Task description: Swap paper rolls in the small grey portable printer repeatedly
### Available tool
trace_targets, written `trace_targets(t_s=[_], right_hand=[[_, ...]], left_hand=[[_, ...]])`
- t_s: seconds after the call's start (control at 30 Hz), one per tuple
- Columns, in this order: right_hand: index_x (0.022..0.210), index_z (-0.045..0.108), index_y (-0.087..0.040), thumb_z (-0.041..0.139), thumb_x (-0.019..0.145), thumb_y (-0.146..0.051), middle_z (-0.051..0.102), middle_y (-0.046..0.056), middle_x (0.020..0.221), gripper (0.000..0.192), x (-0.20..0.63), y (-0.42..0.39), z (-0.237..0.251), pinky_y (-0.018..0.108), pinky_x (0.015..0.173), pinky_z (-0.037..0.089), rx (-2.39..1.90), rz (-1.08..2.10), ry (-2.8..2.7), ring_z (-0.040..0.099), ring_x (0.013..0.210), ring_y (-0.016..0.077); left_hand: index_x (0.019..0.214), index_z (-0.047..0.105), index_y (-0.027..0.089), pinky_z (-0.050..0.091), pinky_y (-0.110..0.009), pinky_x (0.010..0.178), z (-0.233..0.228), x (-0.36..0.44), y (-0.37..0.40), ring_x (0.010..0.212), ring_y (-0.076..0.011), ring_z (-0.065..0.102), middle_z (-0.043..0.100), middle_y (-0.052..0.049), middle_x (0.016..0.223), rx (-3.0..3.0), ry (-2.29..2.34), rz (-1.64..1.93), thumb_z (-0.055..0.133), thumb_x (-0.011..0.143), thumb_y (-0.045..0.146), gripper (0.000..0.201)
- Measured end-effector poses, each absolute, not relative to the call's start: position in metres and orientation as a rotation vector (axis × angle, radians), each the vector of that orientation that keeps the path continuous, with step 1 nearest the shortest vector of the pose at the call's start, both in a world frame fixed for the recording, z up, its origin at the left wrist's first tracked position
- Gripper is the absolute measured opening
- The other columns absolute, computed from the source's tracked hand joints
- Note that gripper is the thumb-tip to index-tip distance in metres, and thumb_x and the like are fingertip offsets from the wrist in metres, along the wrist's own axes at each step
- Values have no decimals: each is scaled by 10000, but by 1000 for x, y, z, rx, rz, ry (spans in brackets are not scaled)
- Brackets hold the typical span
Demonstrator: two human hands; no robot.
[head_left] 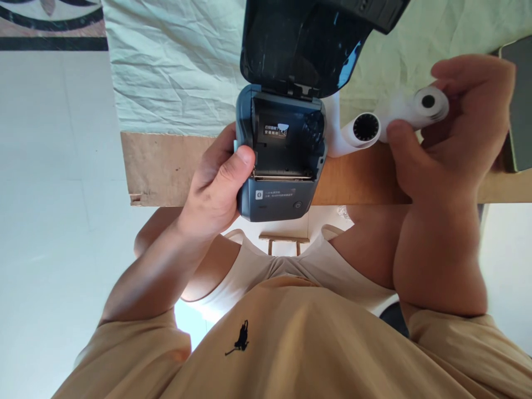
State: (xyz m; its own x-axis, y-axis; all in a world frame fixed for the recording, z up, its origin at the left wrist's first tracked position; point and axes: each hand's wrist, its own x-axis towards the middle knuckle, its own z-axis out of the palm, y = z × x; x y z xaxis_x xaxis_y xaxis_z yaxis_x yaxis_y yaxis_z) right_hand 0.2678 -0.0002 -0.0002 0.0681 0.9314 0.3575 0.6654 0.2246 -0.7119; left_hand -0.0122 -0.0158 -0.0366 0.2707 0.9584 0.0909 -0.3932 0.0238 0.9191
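My left hand [216,185] grips the left side of a small dark blue-grey label printer [276,197] at the near edge of the table, thumb on its top rim. The printer's lid [299,44] is flipped up and its paper bay [286,147] shows no roll inside. My right hand [449,144] is raised to the right of the printer and holds a white paper roll [428,102] between its fingers. A second white roll [366,128] sits just left of my thumb, touching the first; I cannot tell whether it is held.
The wooden table edge [166,169] runs across the middle, and a creased white cloth [174,66] covers the table behind it. A dark flat device [519,105] lies at the far right. Pale floor is at the left, my beige shirt below.
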Motion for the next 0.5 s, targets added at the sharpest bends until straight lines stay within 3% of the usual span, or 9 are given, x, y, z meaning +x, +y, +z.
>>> trace_targets(t_s=[0.1, 0.27, 0.4, 0.5], right_hand=[[1276, 594, -236, 505, 688, -50, 611, 12, 1062, 624, 266, -2, 0, 307, 775, 427, -1446, 359, -1833, 554, 905, 116], [1170, 639, -193, 649, 786, -225, 599, 65, 1112, 385, 268, -2, 0, 437, 976, 448, -1572, 189, -1893, 570, 1082, 208], [1297, 538, -281, 540, 718, -114, 584, 1, 1045, 602, 267, -3, 0, 340, 796, 434, -1493, 325, -1818, 576, 916, 137], [1273, 550, -272, 469, 710, -66, 615, 3, 1046, 604, 267, -5, 0, 371, 863, 457, -1516, 338, -1826, 600, 956, 149]], left_hand=[[1276, 654, 196, 552, -522, 1053, -38, -12, -15, 1247, -327, 667, 719, -102, 990, 1075, 706, 1196, 536, 943, 624, 555], [1264, 663, 236, 564, -508, 1041, -40, -15, -14, 1179, -301, 706, 721, -80, 949, 1126, 654, 1175, 512, 958, 604, 502], [1267, 668, 270, 592, -502, 1003, -40, -14, -15, 1097, -308, 740, 712, -93, 909, 1108, 602, 1198, 522, 957, 561, 450], [1252, 674, 285, 581, -524, 1031, -40, -13, -15, 1125, -315, 738, 711, -90, 946, 1084, 619, 1198, 539, 950, 567, 435]])
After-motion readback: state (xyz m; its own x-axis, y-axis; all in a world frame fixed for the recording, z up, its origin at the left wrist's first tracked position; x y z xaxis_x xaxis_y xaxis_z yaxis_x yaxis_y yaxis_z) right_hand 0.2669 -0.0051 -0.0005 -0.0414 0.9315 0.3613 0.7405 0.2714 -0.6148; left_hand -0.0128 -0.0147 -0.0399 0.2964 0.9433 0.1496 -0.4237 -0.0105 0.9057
